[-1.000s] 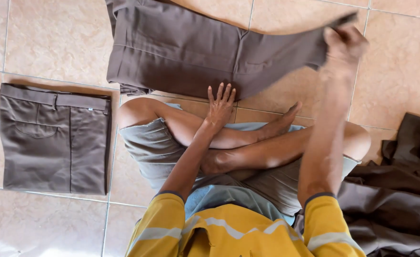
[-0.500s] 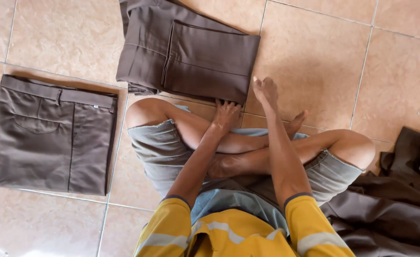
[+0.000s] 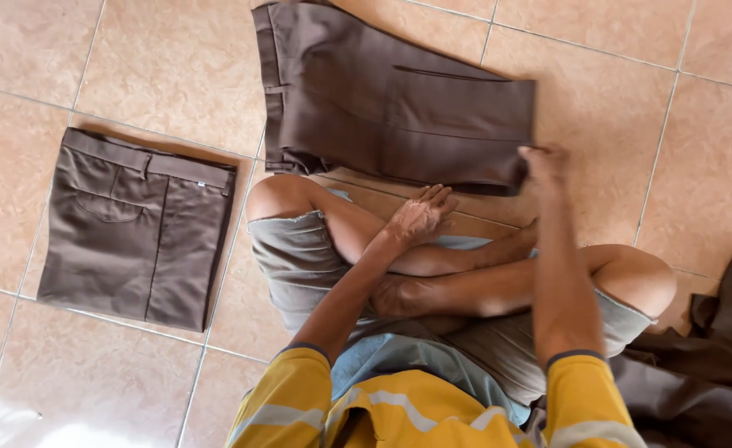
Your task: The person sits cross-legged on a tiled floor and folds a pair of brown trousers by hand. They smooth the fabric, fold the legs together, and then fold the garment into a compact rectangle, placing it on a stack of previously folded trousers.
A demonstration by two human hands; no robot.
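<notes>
On the tiled floor (image 3: 175,75) before the crossed legs lay the brown trousers (image 3: 391,108), folded. The right hand (image 3: 542,162) pinched their near corner; the left hand (image 3: 420,216) hovered spread. Pulled one-handed, the fold could slip crooked.

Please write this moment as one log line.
right hand: grips corner of brown trousers | left hand: open, free | folded trousers: on floor

Your right hand (image 3: 544,163) was blurred, so you could not tell how its fingers gripped the near right corner of the brown trousers (image 3: 399,104). The trousers' far edge ran out of the top of the picture. The heap of dark cloth (image 3: 698,373) at right was cut off by the edge.
</notes>
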